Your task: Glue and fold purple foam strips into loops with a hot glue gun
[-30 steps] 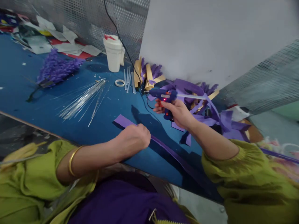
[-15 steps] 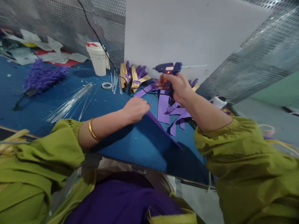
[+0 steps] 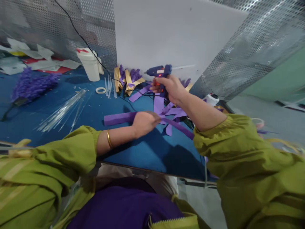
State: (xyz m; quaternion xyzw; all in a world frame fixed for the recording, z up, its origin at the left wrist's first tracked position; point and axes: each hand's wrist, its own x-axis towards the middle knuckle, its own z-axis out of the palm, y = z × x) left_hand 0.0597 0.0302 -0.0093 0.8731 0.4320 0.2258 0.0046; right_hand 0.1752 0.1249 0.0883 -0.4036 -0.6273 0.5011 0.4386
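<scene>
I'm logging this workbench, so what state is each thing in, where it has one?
Glue gun: red light lit, gripped in right hand.
Purple strip: held in closed left hand.
White container: upright.
White ring: lying flat.
Clear sticks: loose.
Large purple bunch: lying down, unwrapped.
Two small bunches: partly wrapped in tan paper.

left hand (image 3: 145, 123) fisted, right hand (image 3: 174, 89) higher with fingers (image 3: 154, 88) curled, both forearms (image 3: 202, 111) angled inward
</scene>
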